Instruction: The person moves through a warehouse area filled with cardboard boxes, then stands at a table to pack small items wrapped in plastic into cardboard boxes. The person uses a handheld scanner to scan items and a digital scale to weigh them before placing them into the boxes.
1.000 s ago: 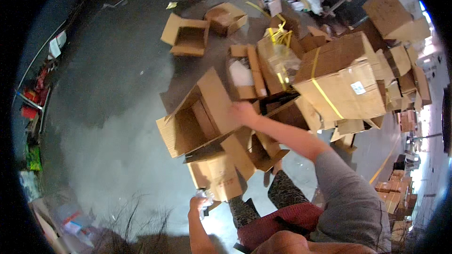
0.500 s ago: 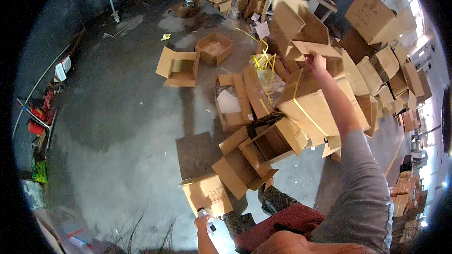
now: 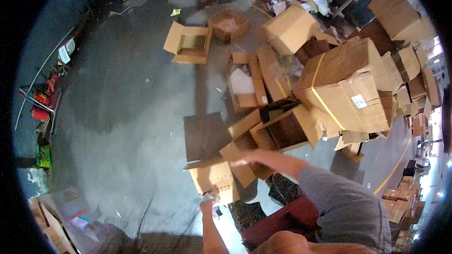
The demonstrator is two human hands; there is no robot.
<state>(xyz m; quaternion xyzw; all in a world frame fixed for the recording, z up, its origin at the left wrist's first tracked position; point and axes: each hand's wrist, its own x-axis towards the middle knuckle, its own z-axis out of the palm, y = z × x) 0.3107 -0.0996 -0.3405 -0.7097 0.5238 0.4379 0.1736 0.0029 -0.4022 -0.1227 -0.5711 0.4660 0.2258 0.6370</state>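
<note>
My left hand [image 3: 206,205] is closed around crumpled clear plastic [image 3: 213,198] with something dark hanging below it. It is at the near edge of a printed tan cardboard box [image 3: 213,178]. My right hand [image 3: 241,158] is smeared by motion, so its fingers do not show clearly. It reaches across the open flaps of a brown carton [image 3: 242,148], close to the printed box; whether it touches either cannot be told. A dark flat panel [image 3: 205,136] lies just beyond the printed box.
Right of my hands stands a large carton with a yellow strap [image 3: 343,89]. A tan box [image 3: 289,29] rests on the pile behind. Open boxes [image 3: 188,42] lie on the grey floor [image 3: 127,113]. Red containers [image 3: 41,106] stand along the left wall.
My right hand has left a box in the far right pile and swung down to the near cartons. That box now rests over the yellow straps. My left hand keeps the plastic.
</note>
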